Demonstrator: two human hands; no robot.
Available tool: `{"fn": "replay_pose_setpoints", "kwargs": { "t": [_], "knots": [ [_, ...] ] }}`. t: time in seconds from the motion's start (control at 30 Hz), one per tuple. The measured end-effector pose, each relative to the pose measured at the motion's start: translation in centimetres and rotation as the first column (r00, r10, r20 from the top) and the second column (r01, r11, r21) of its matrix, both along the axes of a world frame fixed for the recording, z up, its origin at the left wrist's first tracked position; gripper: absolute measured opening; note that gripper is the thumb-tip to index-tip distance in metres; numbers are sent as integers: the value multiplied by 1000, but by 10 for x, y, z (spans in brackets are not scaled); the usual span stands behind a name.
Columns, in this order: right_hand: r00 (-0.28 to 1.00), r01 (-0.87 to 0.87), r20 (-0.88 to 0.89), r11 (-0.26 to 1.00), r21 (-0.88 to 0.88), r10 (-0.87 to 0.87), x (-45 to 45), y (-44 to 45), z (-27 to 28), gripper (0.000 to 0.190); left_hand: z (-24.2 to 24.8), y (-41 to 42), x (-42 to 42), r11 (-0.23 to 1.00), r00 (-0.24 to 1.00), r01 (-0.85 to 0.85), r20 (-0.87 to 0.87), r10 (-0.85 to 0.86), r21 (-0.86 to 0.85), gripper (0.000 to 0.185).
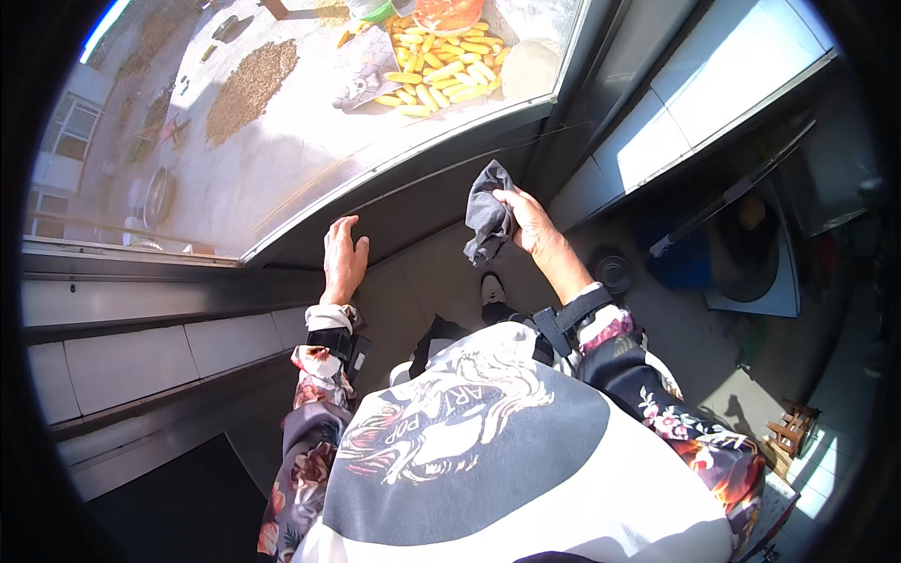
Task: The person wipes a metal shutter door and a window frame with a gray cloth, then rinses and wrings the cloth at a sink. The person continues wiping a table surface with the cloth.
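A crumpled grey cloth [490,211] hangs from my right hand [529,224], pinched between the thumb and fingers. The cloth is in front of a dark lower panel [422,198], beneath a large glass pane [295,176]. To the left, my left hand [343,262] is raised with nothing in it, its thumb apart from the fingers. It is nearest to the same dark panel; whether it touches the panel, I cannot tell. One of my shoes [493,288] shows on the floor below the cloth.
Through the glass, corn cobs [443,70] and a brown heap [252,91] lie on sunlit ground outside. A white tiled ledge [134,362] runs along the left. On the right are a blue tub [676,246], a long-handled tool [732,190] and a small wooden stool [794,428].
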State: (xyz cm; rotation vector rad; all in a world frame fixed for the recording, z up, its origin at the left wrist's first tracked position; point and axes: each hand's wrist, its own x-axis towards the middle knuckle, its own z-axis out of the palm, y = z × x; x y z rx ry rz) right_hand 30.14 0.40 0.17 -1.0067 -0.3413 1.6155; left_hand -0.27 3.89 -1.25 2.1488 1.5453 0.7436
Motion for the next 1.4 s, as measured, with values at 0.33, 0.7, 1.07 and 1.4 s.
{"fn": "replay_pose_setpoints", "kwargs": {
  "t": [0.33, 0.7, 1.07, 1.4],
  "knots": [
    [913, 321, -195, 927, -196, -357, 12, 120, -63, 8, -14, 35, -2, 997, 943, 81, -323, -81, -15, 61],
    [977, 41, 212, 989, -139, -11, -103, 129, -80, 9, -28, 53, -25, 958, 869, 212, -412, -274, -191, 74],
    [890, 272, 402, 957, -96, -213, -72, 130, -72, 20, -53, 58, -28, 927, 861, 227, -382, -335, -300, 79],
    [821, 405, 465, 912, -63, -332, -56, 129, -64, 27, -49, 55, -26, 906, 845, 272, -370, -386, -324, 80]
  ]
}}
